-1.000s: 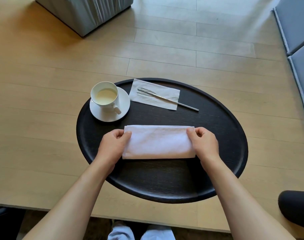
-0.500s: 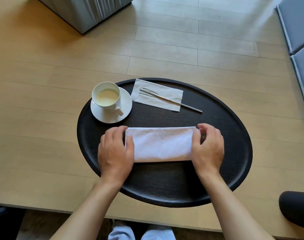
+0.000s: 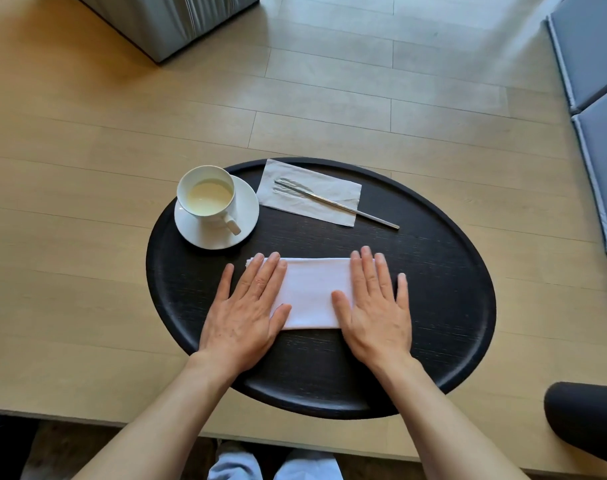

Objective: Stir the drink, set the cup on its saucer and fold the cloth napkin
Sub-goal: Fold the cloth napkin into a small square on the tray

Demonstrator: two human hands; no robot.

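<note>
A white cloth napkin (image 3: 312,292), folded into a long rectangle, lies in the middle of the black oval tray (image 3: 444,306). My left hand (image 3: 248,310) lies flat, palm down, on its left end, fingers spread. My right hand (image 3: 374,306) lies flat on its right end in the same way. Both ends of the napkin are hidden under my palms. At the tray's back left a white cup (image 3: 206,197) of pale creamy drink stands upright on its white saucer (image 3: 246,216), handle toward me. A metal stirrer (image 3: 340,205) rests on a grey paper napkin (image 3: 329,188) behind the cloth.
The tray sits on a light wooden table (image 3: 70,271) whose near edge runs just below the tray. A grey upholstered block (image 3: 170,19) stands on the floor at the back left, grey-blue cushions (image 3: 593,64) at the right, a dark rounded object (image 3: 586,420) at lower right.
My hands let go of the napkin's short ends, turned palm down and spread flat on top of the folded cloth. The napkin stays in place.
</note>
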